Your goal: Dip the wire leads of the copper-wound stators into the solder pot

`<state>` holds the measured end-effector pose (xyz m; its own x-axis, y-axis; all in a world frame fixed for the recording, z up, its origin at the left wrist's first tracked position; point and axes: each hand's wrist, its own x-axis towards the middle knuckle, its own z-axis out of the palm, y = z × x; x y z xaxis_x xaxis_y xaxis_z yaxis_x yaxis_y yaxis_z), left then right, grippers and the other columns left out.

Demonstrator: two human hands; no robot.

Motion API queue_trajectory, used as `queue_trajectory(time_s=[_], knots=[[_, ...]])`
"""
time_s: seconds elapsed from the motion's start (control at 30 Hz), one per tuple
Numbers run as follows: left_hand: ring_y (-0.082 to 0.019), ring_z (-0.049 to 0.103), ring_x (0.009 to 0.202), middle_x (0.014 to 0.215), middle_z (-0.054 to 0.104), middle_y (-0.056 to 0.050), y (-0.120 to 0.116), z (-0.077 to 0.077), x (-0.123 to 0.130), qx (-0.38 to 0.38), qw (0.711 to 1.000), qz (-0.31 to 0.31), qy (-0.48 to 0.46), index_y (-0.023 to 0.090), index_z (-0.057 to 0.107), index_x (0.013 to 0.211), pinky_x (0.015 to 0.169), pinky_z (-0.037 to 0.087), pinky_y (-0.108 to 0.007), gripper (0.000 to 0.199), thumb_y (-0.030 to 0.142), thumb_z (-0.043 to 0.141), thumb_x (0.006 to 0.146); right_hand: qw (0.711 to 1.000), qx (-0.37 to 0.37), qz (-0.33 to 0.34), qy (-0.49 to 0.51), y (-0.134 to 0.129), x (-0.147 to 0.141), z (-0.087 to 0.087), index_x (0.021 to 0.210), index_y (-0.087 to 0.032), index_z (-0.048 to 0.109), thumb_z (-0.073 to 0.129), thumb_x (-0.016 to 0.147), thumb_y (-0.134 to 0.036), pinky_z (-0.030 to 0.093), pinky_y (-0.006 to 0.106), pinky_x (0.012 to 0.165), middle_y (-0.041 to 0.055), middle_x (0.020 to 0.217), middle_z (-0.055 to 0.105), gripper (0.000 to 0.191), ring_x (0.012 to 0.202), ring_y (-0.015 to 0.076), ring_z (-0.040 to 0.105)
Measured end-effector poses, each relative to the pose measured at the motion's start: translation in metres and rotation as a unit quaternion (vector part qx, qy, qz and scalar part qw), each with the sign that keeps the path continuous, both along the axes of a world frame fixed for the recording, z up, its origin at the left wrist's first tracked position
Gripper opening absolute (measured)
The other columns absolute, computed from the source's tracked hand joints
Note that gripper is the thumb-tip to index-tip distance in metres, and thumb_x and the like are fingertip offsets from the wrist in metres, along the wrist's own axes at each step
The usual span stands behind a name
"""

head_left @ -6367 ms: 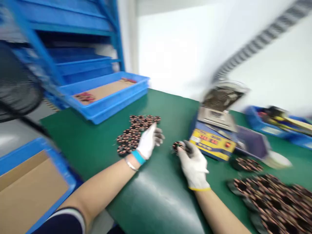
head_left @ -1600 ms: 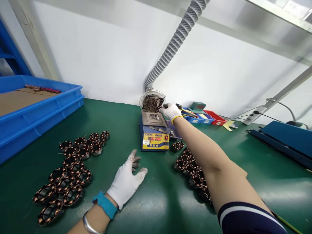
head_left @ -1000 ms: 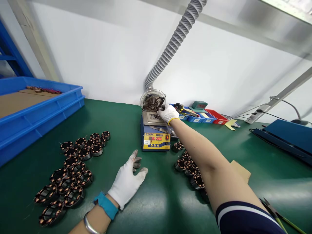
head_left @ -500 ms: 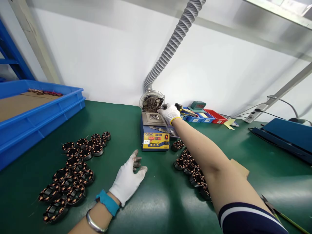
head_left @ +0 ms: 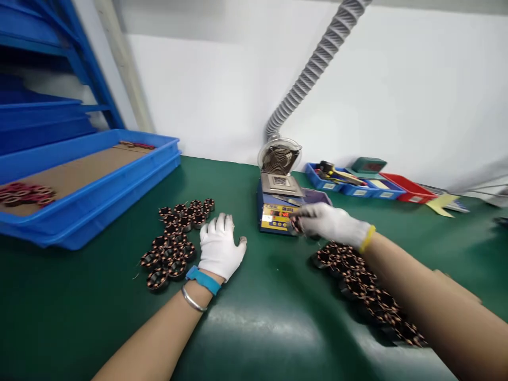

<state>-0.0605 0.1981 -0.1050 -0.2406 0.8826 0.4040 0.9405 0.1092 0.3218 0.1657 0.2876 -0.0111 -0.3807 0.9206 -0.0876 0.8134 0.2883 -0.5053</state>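
My right hand (head_left: 335, 222), in a white glove with a yellow cuff edge, holds a copper-wound motor stator (head_left: 295, 225) by its fingertips. It is in front of the yellow panel of a blue solder pot (head_left: 273, 216) with a red digital display; blur softens the hand and the ring. My left hand (head_left: 221, 246), gloved in white, is open with fingers stretched forward, beside the left group of stators (head_left: 174, 238) on the green table. Below my right hand and forearm lies a second group of stators (head_left: 357, 280), partly covered by the arm.
A blue tray (head_left: 130, 182) with cardboard and wound rings stands at left. Behind the pot, a grey hose (head_left: 313, 69) rises from a round fan (head_left: 280, 157). Small blue bins (head_left: 359, 190) with tools, a red bin (head_left: 410, 188) and yellow paper (head_left: 440, 203) are at the back right.
My right hand has come back from the top of the solder pot to its front, now with a stator. My left hand has moved forward, nearer the left stators. The view has turned left.
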Motion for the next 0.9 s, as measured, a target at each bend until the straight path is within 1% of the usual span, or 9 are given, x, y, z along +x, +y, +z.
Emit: queue_trajectory(time_s=[0.1,0.23,0.3,0.4,0.5,0.57,0.67,0.8,0.9], knots=[[-0.037,0.038,0.128,0.144,0.041,-0.020,0.001,0.005,-0.020,0.002,0.995,0.075,0.064,0.011,0.054,0.126,0.109,0.019,-0.058,0.059,0.041,0.058,0.076,0.982,0.023,0.076,-0.173,-0.025,0.011,-0.018,0.090,-0.028,0.072,0.056,0.074,-0.026,0.051,0.034,0.072,0.0049,0.087,0.071,0.023,0.081,0.0247,0.067],[-0.041,0.037,0.127,0.138,0.044,-0.026,0.002,0.007,-0.045,-0.042,0.986,0.139,0.076,0.007,0.061,0.114,0.105,0.019,-0.062,0.053,0.043,0.056,0.075,0.940,0.100,0.052,-0.321,-0.039,0.016,-0.022,0.077,-0.027,0.071,0.058,0.075,-0.021,0.051,0.042,0.073,0.0126,0.082,0.069,0.015,0.085,0.0322,0.066],[-0.041,0.037,0.127,0.133,0.048,-0.025,0.001,0.007,-0.051,-0.073,0.984,0.142,0.084,0.009,0.065,0.105,0.104,0.019,-0.064,0.044,0.041,0.055,0.076,0.933,0.147,0.033,-0.326,-0.046,0.010,-0.019,0.083,-0.028,0.071,0.057,0.078,-0.023,0.050,0.046,0.081,0.0154,0.095,0.068,0.016,0.095,0.0350,0.064],[-0.039,0.036,0.129,0.132,0.051,-0.021,-0.001,0.008,-0.049,-0.099,0.984,0.107,0.105,0.013,0.065,0.101,0.106,0.022,-0.060,0.032,0.032,0.053,0.078,0.952,0.216,0.045,-0.210,-0.068,-0.014,-0.027,0.109,-0.030,0.065,0.051,0.085,-0.037,0.047,0.044,0.092,0.0116,0.119,0.062,0.029,0.110,0.0323,0.057],[-0.035,0.055,0.113,0.120,0.059,-0.018,-0.007,0.010,-0.035,-0.136,0.984,0.049,0.100,0.014,0.063,0.104,0.094,0.041,-0.049,0.029,0.023,0.045,0.082,0.973,0.192,0.118,-0.050,-0.089,-0.053,-0.059,0.125,-0.023,0.056,0.052,0.086,-0.045,0.043,0.038,0.101,0.0093,0.128,0.058,0.045,0.118,0.0275,0.053],[-0.032,0.063,0.096,0.110,0.063,-0.016,-0.009,0.010,-0.024,-0.159,0.984,0.007,0.079,0.016,0.061,0.103,0.081,0.048,-0.043,0.028,0.024,0.043,0.083,0.978,0.178,0.109,0.003,-0.093,-0.076,-0.084,0.129,-0.014,0.053,0.057,0.084,-0.045,0.039,0.040,0.104,0.0136,0.129,0.056,0.055,0.121,0.0292,0.049],[-0.032,0.066,0.091,0.108,0.066,-0.013,-0.009,0.006,-0.011,-0.167,0.986,-0.028,-0.006,0.020,0.057,0.108,0.077,0.051,-0.040,0.031,0.027,0.054,0.077,0.984,0.155,0.070,0.055,-0.087,-0.088,-0.108,0.131,-0.013,0.051,0.057,0.086,-0.045,0.039,0.042,0.103,0.0142,0.127,0.058,0.055,0.120,0.0299,0.050],[-0.029,0.066,0.097,0.107,0.068,-0.010,-0.008,-0.003,-0.001,-0.087,0.987,-0.041,-0.128,0.020,0.051,0.122,0.082,0.052,-0.038,0.056,0.029,0.063,0.069,0.987,0.086,0.020,0.136,-0.083,-0.079,-0.109,0.131,-0.018,0.052,0.055,0.087,-0.043,0.044,0.042,0.098,0.0113,0.124,0.061,0.051,0.116,0.0287,0.055],[-0.027,0.066,0.098,0.105,0.069,-0.008,-0.011,-0.007,0.006,0.009,0.985,-0.081,-0.153,0.019,0.052,0.124,0.086,0.053,-0.035,0.059,0.031,0.061,0.068,0.967,-0.014,-0.032,0.251,-0.082,-0.076,-0.106,0.130,-0.022,0.054,0.057,0.085,-0.043,0.048,0.039,0.094,0.0070,0.120,0.065,0.049,0.111,0.0260,0.059]])
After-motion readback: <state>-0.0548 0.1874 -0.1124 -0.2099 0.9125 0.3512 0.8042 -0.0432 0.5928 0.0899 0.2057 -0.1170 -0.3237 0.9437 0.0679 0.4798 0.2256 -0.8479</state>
